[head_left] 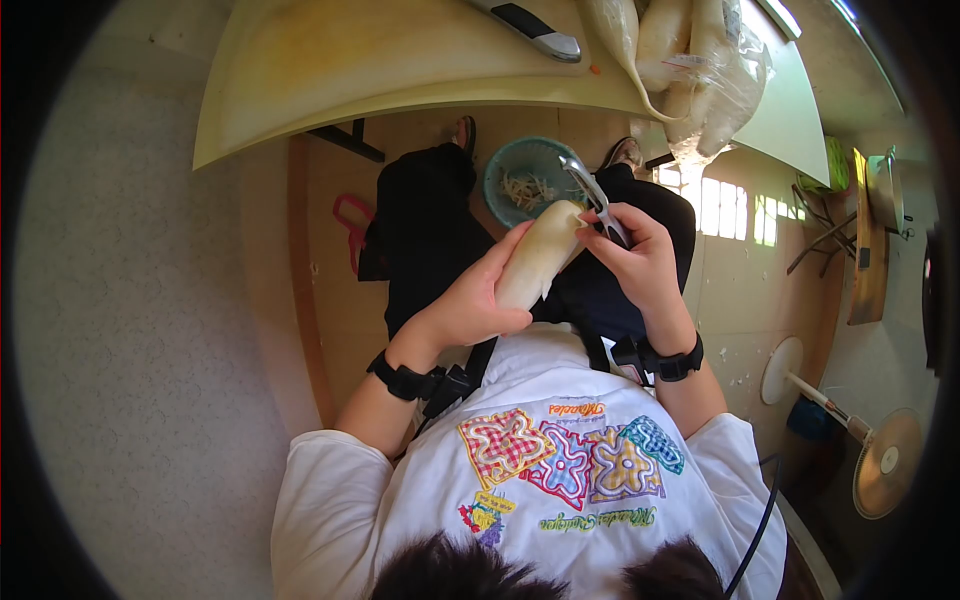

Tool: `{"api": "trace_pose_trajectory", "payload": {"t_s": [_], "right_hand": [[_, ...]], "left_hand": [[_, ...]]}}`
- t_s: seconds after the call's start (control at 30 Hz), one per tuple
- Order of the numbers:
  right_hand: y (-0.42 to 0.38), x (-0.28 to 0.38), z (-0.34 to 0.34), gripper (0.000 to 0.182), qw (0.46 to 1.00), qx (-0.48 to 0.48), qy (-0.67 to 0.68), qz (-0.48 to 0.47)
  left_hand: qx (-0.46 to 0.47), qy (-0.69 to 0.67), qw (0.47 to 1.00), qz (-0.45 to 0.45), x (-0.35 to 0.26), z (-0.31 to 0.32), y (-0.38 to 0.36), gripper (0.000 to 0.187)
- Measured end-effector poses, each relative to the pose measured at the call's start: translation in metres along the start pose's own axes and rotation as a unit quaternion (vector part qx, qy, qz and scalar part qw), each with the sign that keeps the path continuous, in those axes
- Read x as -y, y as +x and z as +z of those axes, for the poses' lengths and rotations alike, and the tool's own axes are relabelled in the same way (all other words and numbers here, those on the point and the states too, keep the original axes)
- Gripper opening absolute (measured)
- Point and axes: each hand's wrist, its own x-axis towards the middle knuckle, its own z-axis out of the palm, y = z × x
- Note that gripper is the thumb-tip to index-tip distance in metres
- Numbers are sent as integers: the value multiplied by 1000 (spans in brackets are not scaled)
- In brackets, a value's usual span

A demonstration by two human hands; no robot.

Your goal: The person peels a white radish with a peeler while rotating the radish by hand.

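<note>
The left hand (pixel 470 300) is clenched around a pale white radish (pixel 537 255), held over the lap above a teal bowl (pixel 520 175) of peelings on the wooden floor (pixel 340 270). The right hand (pixel 635 255) grips a metal peeler (pixel 590 190) against the radish tip. A cream table (pixel 330 70) carries a knife (pixel 535 28) and bagged radishes (pixel 690 60); a fan (pixel 885 460) stands at the right.

Left hand (pixel 478 300) curled in a grip, right hand (pixel 632 255) apparently pinched closed, both wrists strapped
</note>
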Motion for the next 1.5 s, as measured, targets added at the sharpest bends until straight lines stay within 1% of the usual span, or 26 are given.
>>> {"api": "trace_pose_trajectory", "payload": {"t_s": [0.13,0.2,0.33,0.4,0.53,0.6,0.73,0.8,0.93,1.03,1.13,1.2,1.23,1.3,1.33,1.4,1.5], "right_hand": [[-2,2,1,19,1000,2,-1,5],[-2,3,2,17,999,-2,-21,-25],[-3,9,-1,14,1000,2,-20,-3],[-4,13,-2,12,1000,2,-1,-9],[-4,12,-6,12,1000,3,-17,-18],[-3,11,-6,12,999,-21,-8,-29],[1,14,-10,12,999,-29,-17,-22],[2,13,-12,13,999,-39,-13,-21],[6,14,-14,14,998,-51,-20,-28],[9,12,-16,15,997,-72,-15,-17],[13,5,-19,16,996,-86,-18,-25],[14,1,-21,17,993,-113,-26,-27],[15,1,-21,17,993,-114,-27,-26],[17,0,-22,19,989,-132,-68,-28],[20,-3,-23,19,988,-132,-69,-28],[24,-13,-25,20,984,-138,-106,-22],[30,-36,-27,24,986,-137,-100,-2]], "left_hand": [[-5,-14,1000,-10,-9,2,-2,103],[-17,-11,1000,-9,-4,0,-3,103],[-14,-18,1000,-6,0,-5,-4,104],[-19,-29,999,-5,-1,-5,-3,105],[-16,-44,999,-4,5,-9,-4,105],[-17,-43,999,-5,8,-11,-4,105],[-16,-39,999,-4,6,-13,-3,105],[-35,-50,998,-4,5,-12,-4,100],[-32,-80,996,3,8,-15,-5,100],[-35,-92,995,-4,9,-17,-4,99],[-28,-120,992,-3,13,-20,-2,95],[-22,-162,987,9,12,-19,-2,87],[-21,-162,987,9,14,-20,-2,87],[-13,-237,971,17,19,-22,-1,78],[-12,-237,971,17,19,-23,1,78],[0,-282,959,26,18,-23,2,72],[9,-298,954,33,15,-21,2,69]]}}
